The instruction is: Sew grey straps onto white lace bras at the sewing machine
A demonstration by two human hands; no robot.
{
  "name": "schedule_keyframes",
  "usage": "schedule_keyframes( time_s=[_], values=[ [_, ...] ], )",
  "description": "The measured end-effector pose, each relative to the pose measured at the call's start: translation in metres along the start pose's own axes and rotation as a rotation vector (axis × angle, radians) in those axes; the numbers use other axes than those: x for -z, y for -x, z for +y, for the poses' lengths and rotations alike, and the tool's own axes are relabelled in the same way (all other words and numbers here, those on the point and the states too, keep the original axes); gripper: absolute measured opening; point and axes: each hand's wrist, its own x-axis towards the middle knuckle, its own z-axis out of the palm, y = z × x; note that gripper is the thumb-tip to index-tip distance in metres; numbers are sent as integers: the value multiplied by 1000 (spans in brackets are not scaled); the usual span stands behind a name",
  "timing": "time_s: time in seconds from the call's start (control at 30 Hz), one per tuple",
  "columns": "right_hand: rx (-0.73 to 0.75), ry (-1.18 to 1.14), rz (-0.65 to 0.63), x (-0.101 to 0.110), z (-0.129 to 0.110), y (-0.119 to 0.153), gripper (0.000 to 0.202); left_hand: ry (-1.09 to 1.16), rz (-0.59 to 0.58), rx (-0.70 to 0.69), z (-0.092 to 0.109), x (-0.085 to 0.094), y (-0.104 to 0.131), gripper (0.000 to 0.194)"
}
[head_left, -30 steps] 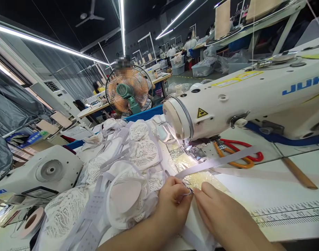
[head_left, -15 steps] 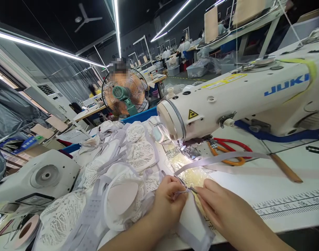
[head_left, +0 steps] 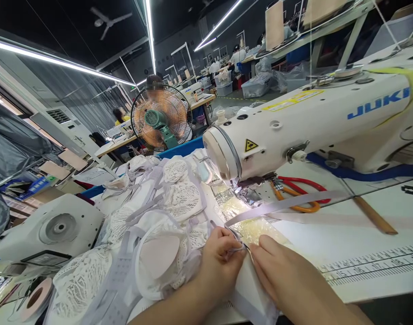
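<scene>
Near the front edge of the table, my left hand [head_left: 223, 259] pinches the edge of a pale lilac and white garment [head_left: 249, 289]. My right hand [head_left: 281, 266] is closed just beside it, around a thin dark metal tool whose tip touches the fabric; most of the tool is hidden by the fingers. White lace bra pieces [head_left: 182, 196] with lilac bands lie in a heap to the left. A lilac strap [head_left: 277, 207] runs from near my hands to the right, below the lit needle area of the sewing machine [head_left: 294, 126].
Red and orange-handled scissors [head_left: 301, 201] and a wooden-handled tool [head_left: 375, 214] lie right of the needle. A printed ruler [head_left: 378, 266] crosses the right tabletop. Another machine head [head_left: 61, 225] stands left, above a tape roll [head_left: 37, 298]. Beyond are a fan [head_left: 161, 117] and people at tables.
My right hand has shifted slightly, and the dark tool's tip shows less between the hands. My left hand keeps its pinch on the fabric. The view has shifted slightly.
</scene>
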Motion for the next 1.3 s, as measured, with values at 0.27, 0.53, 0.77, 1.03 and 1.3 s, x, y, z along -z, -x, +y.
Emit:
schedule_keyframes(
  time_s=[0.27,0.53,0.77,1.03,1.3],
  values=[
    [25,-122,-26,2,10,-5,22,154,-26,188,1,7,-8,10],
    [-64,-317,-130,13,15,-5,27,17,-68,395,13,9,-11,14],
    [-8,-184,-96,4,17,3,20,22,-69,493,14,9,-11,18],
    [175,3,137,7,6,-1,25,95,-58,531,12,8,-11,17],
    [167,-6,57,-3,12,7,27,355,-10,440,11,7,-11,26]
  ],
)
